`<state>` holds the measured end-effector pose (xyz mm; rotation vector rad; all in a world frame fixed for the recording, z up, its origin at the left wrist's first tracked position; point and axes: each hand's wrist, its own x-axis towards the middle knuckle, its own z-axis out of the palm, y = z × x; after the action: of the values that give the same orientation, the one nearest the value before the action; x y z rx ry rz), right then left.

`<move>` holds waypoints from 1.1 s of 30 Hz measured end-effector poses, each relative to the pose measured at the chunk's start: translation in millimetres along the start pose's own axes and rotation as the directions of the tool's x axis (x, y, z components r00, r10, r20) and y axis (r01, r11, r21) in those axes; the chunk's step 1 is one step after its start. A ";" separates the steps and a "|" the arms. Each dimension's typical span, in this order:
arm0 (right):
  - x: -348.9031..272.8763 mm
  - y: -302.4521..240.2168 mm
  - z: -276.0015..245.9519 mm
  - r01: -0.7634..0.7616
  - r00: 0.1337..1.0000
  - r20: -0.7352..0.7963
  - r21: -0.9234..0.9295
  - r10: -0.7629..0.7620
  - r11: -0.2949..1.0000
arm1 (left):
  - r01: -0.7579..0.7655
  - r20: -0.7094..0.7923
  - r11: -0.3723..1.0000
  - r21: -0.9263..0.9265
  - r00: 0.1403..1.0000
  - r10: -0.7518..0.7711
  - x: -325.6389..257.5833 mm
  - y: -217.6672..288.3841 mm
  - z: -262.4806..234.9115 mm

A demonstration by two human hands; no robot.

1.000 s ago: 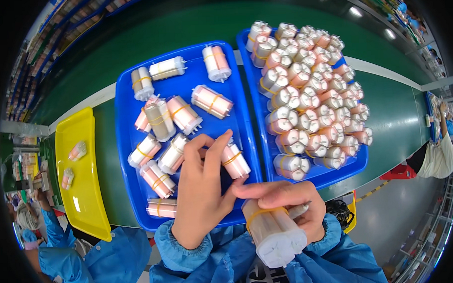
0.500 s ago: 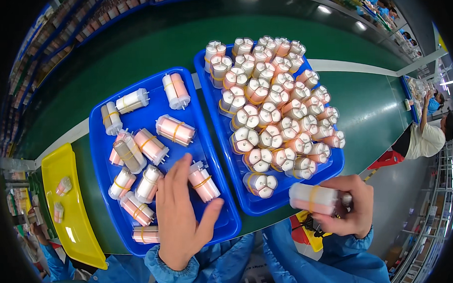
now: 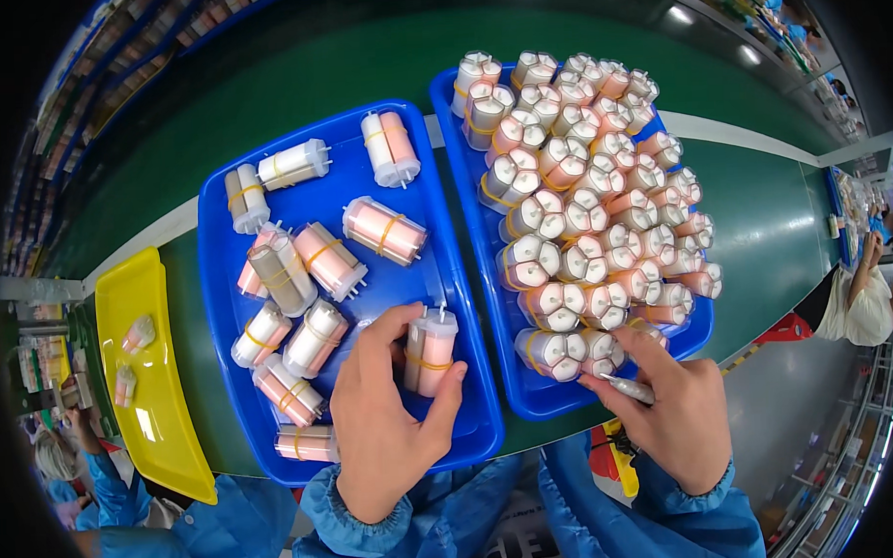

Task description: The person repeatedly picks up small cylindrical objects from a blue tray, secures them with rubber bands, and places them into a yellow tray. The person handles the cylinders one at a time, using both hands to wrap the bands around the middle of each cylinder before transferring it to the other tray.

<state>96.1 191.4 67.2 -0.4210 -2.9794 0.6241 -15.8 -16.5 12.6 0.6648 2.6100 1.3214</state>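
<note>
My left hand [image 3: 387,419] curls its index finger and thumb around a bundle of pink and grey cylinders [image 3: 434,353] in the left blue tray [image 3: 338,120]. A yellow band wraps this bundle, and pins stick out of its end. Over the near edge of the right blue tray [image 3: 529,399], my right hand [image 3: 672,409] pinches a white-ended bundle [image 3: 600,350], which stands beside another upright bundle [image 3: 553,354]. A slim silver-grey pen-like tool [image 3: 630,389] lies along the fingers of that hand; its other end is hidden.
More banded bundles [image 3: 384,230] lie loosely in the left tray; upright ones [image 3: 582,215] fill the right tray in rows. A yellow tray [image 3: 160,387] with two small wrapped pieces stands at the left on the green table [image 3: 292,68]. Other people [image 3: 850,299] sit at both sides.
My right hand has brought its bundle from beside the right tray down into the near row. My left fingers have closed around a bundle, now turned more upright in view. The view has shifted slightly.
</note>
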 end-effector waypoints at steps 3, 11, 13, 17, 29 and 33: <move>2.4 -6.1 -2.4 -0.054 0.998 0.032 -0.066 0.057 0.996 | 0.006 -0.043 0.982 -0.190 0.999 -0.015 -2.1 -0.4 -1.0; -2.5 -5.4 -15.2 -0.160 0.987 0.033 0.260 0.157 0.952 | 0.124 0.072 0.640 -0.758 0.992 -0.107 -6.5 -1.7 -10.4; -7.9 -11.5 -16.8 -0.062 0.995 -0.048 0.432 0.091 0.900 | 0.139 0.104 0.585 -0.799 0.990 -0.094 -6.0 -0.5 -15.2; -4.8 -35.9 13.4 0.059 0.979 0.096 0.717 -0.181 0.695 | 0.192 0.159 0.508 -0.840 0.981 -0.108 -6.0 5.2 -17.3; 39.9 -77.2 78.6 -0.201 0.922 0.273 0.944 -0.273 0.263 | 0.064 -0.006 0.529 -0.846 0.992 -0.130 -7.4 -1.3 -23.8; 44.3 -79.8 86.5 -0.274 0.922 0.289 0.957 -0.258 0.092 | 0.090 0.003 0.538 -0.838 0.987 -0.159 -6.0 2.2 -22.7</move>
<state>22.9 100.4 20.6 -0.1317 -1.8476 2.7227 -17.0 -34.6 27.6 0.2345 1.6228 2.2786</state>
